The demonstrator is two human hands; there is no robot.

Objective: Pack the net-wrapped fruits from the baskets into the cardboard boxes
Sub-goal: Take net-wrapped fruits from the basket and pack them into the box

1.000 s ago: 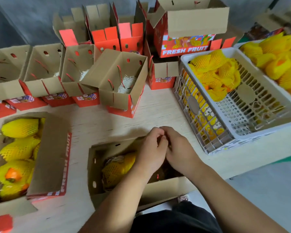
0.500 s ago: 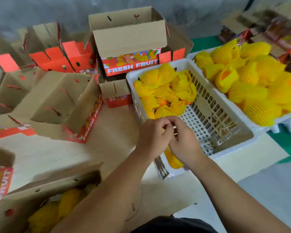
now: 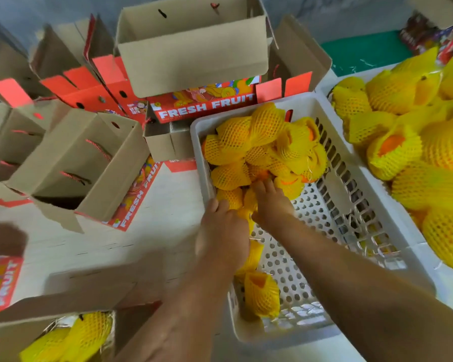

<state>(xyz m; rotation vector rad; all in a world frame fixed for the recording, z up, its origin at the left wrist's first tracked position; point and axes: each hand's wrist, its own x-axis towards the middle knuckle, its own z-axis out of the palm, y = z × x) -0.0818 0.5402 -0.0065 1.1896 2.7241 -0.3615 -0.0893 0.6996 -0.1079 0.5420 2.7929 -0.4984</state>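
Note:
A white plastic basket [image 3: 392, 205] holds a heap of yellow net-wrapped fruits [image 3: 262, 147] at its far end and one lone wrapped fruit [image 3: 262, 296] near its front. Both my hands reach into it. My left hand [image 3: 220, 231] lies over the basket's left wall, fingers stretched onto a fruit [image 3: 230, 197]. My right hand [image 3: 271, 202] touches the heap's near edge with spread fingers. Neither hand lifts anything. A cardboard box [image 3: 50, 304] at the bottom left holds wrapped fruits [image 3: 84, 333].
A second basket at the right is piled with wrapped fruits [image 3: 416, 142]. Open red-and-brown boxes stand to the left [image 3: 71, 163] and behind, one marked FRESH FRUIT [image 3: 202, 105]. Bare pale table [image 3: 173, 205] lies between boxes and basket.
My hands left the near box, moved right and forward together, then parted and went into the basket onto the fruits. The view swung right.

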